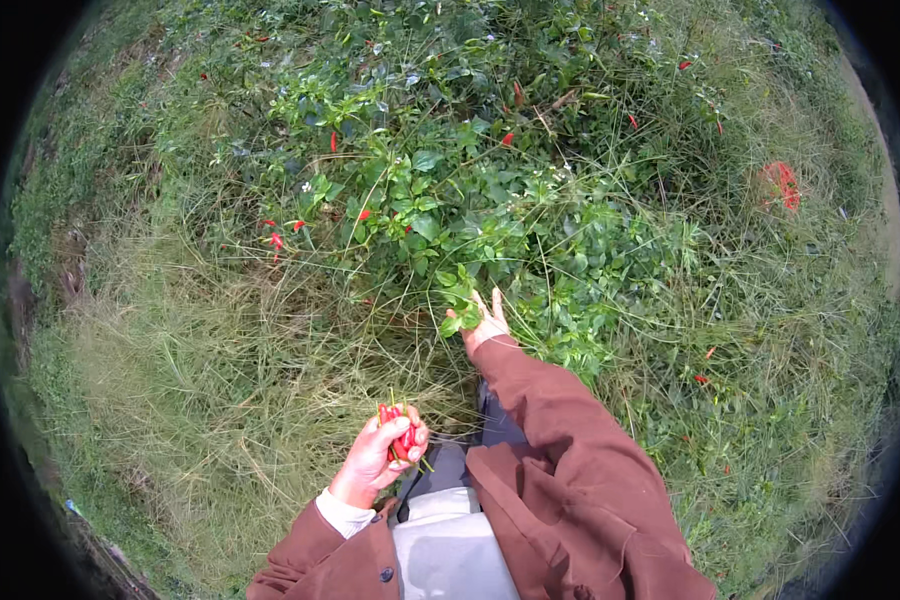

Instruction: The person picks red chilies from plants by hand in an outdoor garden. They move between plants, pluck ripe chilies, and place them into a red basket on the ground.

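Note:
My left hand [382,450] is closed around a bunch of red chili peppers [403,442] with green stems, low in the view beside my jacket. Ahead and to the right, my right hand [486,321] reaches into a green chili plant [450,195] with its fingers spread. Leaves of the plant cover part of that hand, and no pepper shows in it. Red chilies hang farther off among the leaves, one upright [334,142] and one near the middle [508,139]. A small cluster of red chilies [275,241] lies to the left of the plant.
Long dry grass [217,360] surrounds the plants and reaches my legs. A red netlike thing [781,186] lies in the grass at the right. More red chilies [701,379] show to the right of my sleeve. A pale strip of ground [879,165] runs along the far right.

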The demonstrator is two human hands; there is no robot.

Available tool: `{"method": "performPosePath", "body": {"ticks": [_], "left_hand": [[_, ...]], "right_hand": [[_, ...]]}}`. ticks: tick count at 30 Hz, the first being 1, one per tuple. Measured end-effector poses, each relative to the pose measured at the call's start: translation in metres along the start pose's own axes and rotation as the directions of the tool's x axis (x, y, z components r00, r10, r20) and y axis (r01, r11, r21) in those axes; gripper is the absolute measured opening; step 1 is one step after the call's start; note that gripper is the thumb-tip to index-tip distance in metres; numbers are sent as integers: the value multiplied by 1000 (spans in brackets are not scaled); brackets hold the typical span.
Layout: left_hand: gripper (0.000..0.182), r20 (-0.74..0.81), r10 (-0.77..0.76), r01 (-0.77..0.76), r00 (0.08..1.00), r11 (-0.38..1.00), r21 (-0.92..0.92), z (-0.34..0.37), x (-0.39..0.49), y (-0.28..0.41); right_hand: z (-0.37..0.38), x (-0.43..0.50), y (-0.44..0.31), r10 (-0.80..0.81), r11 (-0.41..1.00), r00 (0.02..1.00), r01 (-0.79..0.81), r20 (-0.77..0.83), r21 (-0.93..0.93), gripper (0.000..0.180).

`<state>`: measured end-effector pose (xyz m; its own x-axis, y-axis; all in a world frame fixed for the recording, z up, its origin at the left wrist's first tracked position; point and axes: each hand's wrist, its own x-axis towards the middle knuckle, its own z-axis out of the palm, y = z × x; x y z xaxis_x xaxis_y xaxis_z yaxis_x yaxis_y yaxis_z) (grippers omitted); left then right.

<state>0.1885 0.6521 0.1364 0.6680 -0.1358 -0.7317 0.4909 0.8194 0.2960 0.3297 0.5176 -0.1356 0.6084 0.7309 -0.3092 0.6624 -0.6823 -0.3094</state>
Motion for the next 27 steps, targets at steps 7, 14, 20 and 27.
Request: {"method": "performPosePath", "body": {"ticks": [7,14,20,27], "left_hand": [[14,-164,58,-52,985,998,38,33,14,32],[14,-206,4,31,979,986,167,79,38,48],[16,-140,-71,111,988,948,297,111,65,56],[16,-56,-312,305,948,850,430,140,136,34]], "right_hand": [[14,-143,225,709,687,480,-633,517,-356,31],[82,-243,177,743,529,373,-836,556,-146,29],[85,-260,142,698,383,263,-923,666,-38,32],[121,-298,48,631,397,395,-904,668,159,47]]}}
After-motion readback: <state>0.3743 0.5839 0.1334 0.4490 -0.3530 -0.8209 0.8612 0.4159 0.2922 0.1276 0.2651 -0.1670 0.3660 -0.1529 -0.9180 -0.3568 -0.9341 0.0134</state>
